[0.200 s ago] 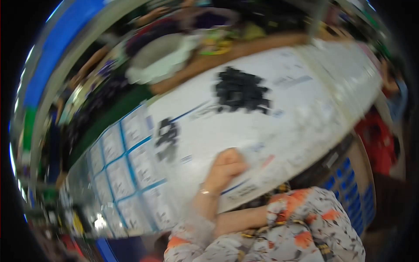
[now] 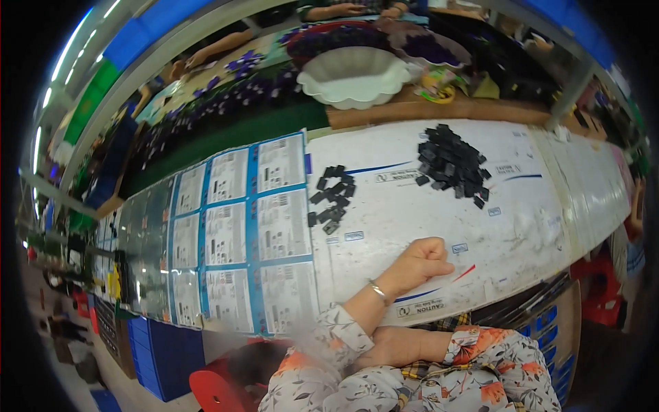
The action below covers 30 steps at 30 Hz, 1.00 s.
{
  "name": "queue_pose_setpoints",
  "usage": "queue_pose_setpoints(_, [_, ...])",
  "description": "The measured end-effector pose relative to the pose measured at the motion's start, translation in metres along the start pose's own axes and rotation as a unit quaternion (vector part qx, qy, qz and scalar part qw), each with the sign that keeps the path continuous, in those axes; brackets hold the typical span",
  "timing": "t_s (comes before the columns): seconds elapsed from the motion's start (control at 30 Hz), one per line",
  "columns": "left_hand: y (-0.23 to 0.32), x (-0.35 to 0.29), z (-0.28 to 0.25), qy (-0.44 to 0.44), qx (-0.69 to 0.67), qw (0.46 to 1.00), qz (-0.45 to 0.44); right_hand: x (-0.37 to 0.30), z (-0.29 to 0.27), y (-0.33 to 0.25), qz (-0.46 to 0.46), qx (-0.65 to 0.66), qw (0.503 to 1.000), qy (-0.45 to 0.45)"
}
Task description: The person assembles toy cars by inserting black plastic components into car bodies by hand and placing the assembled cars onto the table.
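Observation:
My left hand (image 2: 420, 262) rests on the white-covered tabletop (image 2: 384, 240), curled into a fist with nothing showing in it. A thin bracelet (image 2: 379, 292) circles that wrist. Across my body lies my right forearm; my right hand (image 2: 379, 343) is tucked by the left sleeve, its fingers hidden. Beyond the fist sits a heap of small black rectangular pieces (image 2: 452, 163). A smaller, looser group of the same black pieces (image 2: 333, 196) lies to the left. Neither hand touches them.
Printed sheets with blue borders (image 2: 254, 226) cover the table's left part. Behind the table are a white scalloped basin (image 2: 353, 79), purple flowers (image 2: 244, 65) and other people's hands (image 2: 347, 9). Blue crates (image 2: 161, 357) and a red stool (image 2: 220, 388) stand below at left.
The view has swung left, so the table and black pieces appear farther right and sharper. My hands keep the same pose, the left still in a fist.

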<state>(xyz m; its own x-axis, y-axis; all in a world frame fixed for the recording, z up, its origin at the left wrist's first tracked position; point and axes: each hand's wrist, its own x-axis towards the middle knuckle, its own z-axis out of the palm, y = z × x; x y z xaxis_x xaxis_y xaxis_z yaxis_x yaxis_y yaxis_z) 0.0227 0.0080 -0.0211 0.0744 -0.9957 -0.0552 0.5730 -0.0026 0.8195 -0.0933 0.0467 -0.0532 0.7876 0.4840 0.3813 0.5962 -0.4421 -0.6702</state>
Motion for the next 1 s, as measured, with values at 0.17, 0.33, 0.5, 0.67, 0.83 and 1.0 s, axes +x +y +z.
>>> queue_pose_setpoints(0.17, [-0.009, 0.013, 0.005, 0.018, 0.121, 0.99, 0.07, -0.005, -0.021, 0.001, -0.046, -0.06, 0.996, -0.054])
queue_pose_setpoints(0.33, [0.011, -0.006, 0.006, 0.105, 0.215, 0.96, 0.143, 0.009, -0.034, 0.004, 0.016, -0.022, 0.995, -0.097])
queue_pose_setpoints(0.5, [0.056, -0.058, -0.03, 0.183, 0.503, 0.759, 0.372, 0.018, -0.036, -0.005, 0.017, -0.02, 0.999, -0.028])
queue_pose_setpoints(0.67, [0.067, -0.133, -0.048, 0.278, 0.563, 0.709, 0.322, 0.024, -0.035, -0.02, 0.02, 0.018, 0.999, -0.023])
queue_pose_setpoints(0.83, [0.051, -0.178, -0.061, 0.367, 0.627, 0.636, 0.262, 0.015, -0.04, -0.009, 0.043, 0.055, 0.997, -0.022])
queue_pose_setpoints(1.0, [0.058, -0.186, -0.065, 0.386, 0.685, 0.6, 0.144, 0.013, -0.046, -0.004, 0.036, 0.022, 0.998, 0.044])
